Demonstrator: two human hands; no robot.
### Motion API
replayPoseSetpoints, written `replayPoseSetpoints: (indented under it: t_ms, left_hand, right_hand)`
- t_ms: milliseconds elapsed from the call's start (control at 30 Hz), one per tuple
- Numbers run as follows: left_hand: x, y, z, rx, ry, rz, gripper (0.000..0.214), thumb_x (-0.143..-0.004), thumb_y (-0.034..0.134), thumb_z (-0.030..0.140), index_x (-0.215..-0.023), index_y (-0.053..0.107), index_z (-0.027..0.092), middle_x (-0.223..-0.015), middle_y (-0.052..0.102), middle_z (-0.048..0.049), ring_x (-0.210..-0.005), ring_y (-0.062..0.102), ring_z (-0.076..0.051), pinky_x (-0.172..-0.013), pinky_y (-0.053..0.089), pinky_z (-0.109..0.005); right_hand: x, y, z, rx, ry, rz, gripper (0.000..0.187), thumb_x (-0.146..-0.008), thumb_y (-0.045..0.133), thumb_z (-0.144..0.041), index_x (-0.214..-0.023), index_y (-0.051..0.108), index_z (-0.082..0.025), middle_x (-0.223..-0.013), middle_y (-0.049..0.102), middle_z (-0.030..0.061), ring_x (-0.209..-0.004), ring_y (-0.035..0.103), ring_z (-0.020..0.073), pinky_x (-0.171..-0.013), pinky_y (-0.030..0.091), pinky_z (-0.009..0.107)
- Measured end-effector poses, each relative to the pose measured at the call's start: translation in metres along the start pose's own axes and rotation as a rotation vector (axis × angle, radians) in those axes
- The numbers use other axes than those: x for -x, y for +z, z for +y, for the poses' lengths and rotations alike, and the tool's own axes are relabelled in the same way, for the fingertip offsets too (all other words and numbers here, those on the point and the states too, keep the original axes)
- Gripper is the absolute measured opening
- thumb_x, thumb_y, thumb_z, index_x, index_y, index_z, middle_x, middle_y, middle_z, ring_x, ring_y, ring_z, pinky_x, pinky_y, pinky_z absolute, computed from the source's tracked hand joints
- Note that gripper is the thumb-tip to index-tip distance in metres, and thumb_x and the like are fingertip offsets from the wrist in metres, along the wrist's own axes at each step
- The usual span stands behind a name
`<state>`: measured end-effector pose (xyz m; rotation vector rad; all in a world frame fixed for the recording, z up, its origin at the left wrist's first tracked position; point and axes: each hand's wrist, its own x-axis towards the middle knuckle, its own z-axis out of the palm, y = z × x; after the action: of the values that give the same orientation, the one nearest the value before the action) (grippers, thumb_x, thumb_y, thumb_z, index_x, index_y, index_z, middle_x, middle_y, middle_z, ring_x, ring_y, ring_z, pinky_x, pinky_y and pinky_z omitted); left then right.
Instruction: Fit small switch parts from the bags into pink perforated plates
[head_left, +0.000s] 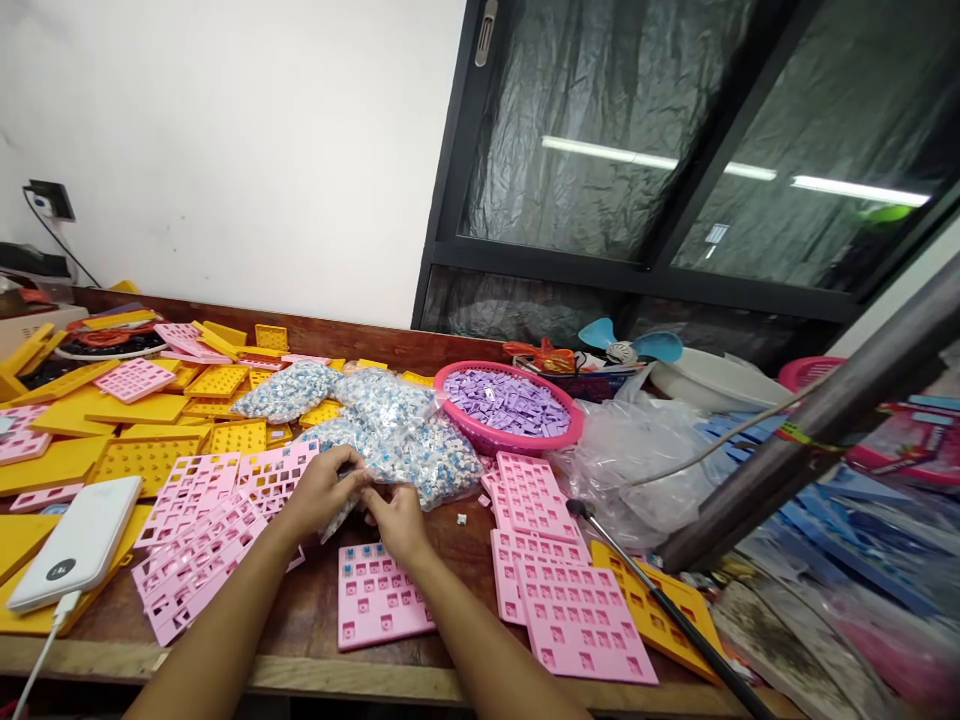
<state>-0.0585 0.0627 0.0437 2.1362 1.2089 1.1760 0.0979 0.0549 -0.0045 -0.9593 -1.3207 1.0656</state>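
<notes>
Our left hand [328, 483] and right hand [401, 525] meet with curled fingers at a clear plastic bag [435, 455] of small blue-and-white pieces [454, 472] at one o'clock; we cannot tell what they grip. At six o'clock lies a pink, square-pocketed plastic plate [375, 595].

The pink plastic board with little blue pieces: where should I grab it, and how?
Probably pinch the pink plastic board by its near left corner, coming from the front-left: it lies flat, brown wooden tabletop shows beside that corner, blue pieces sit at its far left, and the right forearm hides its right side.
</notes>
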Motion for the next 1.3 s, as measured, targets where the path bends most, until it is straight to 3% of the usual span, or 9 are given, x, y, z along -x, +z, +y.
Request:
replayPoseSetpoints:
  t_ms: [133, 333, 600, 800, 1167, 1300]
  left_hand:
    - [0.000, 0.006, 0.001, -0.024, -0.022, 0.087, 0.021, -0.095, 0.053, 0.040, -0.084, 0.056, 0.023, -0.083, 0.066, -0.0008, -0.079, 0.059, -0.019, -0.074, 0.045, -0.031]
    - [-0.002, 0.005, -0.004, -0.071, 0.019, 0.092, 0.019, -0.094, 0.053, 0.037, -0.081, 0.055, 0.023, -0.083, 0.062, -0.0009, -0.081, 0.057, -0.019, -0.075, 0.044, -0.032]
    - [-0.001, 0.010, -0.004, -0.180, 0.028, 0.159, 0.015, -0.093, 0.053, 0.030, -0.079, 0.054, 0.024, -0.083, 0.063, -0.0016, -0.084, 0.058, -0.021, -0.078, 0.043, -0.032]
    - [-0.001, 0.011, -0.006, -0.233, -0.009, 0.274, 0.018, -0.095, 0.053, 0.032, -0.078, 0.052, 0.024, -0.080, 0.060, -0.0004, -0.081, 0.056, -0.020, -0.074, 0.040, -0.031]
    - [-0.001, 0.015, -0.009, -0.259, -0.073, 0.407, 0.018, -0.092, 0.057, 0.031, -0.076, 0.054, 0.023, -0.076, 0.061, 0.0014, -0.073, 0.055, -0.017, -0.070, 0.038, -0.029]
    - [-0.002, 0.017, -0.008, -0.274, -0.100, 0.425, 0.020, -0.091, 0.058, 0.033, -0.074, 0.054, 0.024, -0.074, 0.060, 0.0019, -0.071, 0.055, -0.017, -0.068, 0.037, -0.028]
  right_hand:
    - [-0.002, -0.004, -0.003, -0.055, -0.004, -0.011, 0.043, -0.081, 0.071, -0.061, -0.082, 0.064, -0.018, -0.059, 0.058, -0.0034, -0.048, 0.047, 0.0107, -0.045, 0.040, 0.023]
    - [-0.006, -0.007, 0.000, -0.078, 0.047, -0.208, 0.050, -0.085, 0.062, -0.069, -0.079, 0.059, -0.020, -0.044, 0.040, -0.0098, -0.039, 0.034, 0.0083, -0.042, 0.031, 0.023]
    - [-0.006, -0.022, -0.006, 0.066, -0.010, -0.374, 0.060, -0.085, 0.059, -0.075, -0.061, 0.048, -0.022, -0.050, 0.040, -0.0068, -0.046, 0.034, 0.0089, -0.048, 0.028, 0.024]
    - [-0.005, -0.018, -0.009, 0.183, -0.093, -0.389, 0.053, -0.097, 0.050, -0.063, -0.064, 0.047, -0.022, -0.056, 0.041, -0.0055, -0.054, 0.038, 0.0115, -0.054, 0.031, 0.025]
    - [0.005, -0.018, -0.022, 0.414, -0.219, -0.388, 0.039, -0.100, 0.052, -0.038, -0.066, 0.043, -0.021, -0.064, 0.042, -0.0056, -0.063, 0.039, 0.0122, -0.063, 0.028, 0.027]
    - [0.009, -0.017, -0.025, 0.623, -0.291, -0.369, 0.034, -0.101, 0.051, -0.032, -0.070, 0.046, -0.021, -0.068, 0.049, -0.0046, -0.065, 0.043, 0.0123, -0.065, 0.028, 0.026]
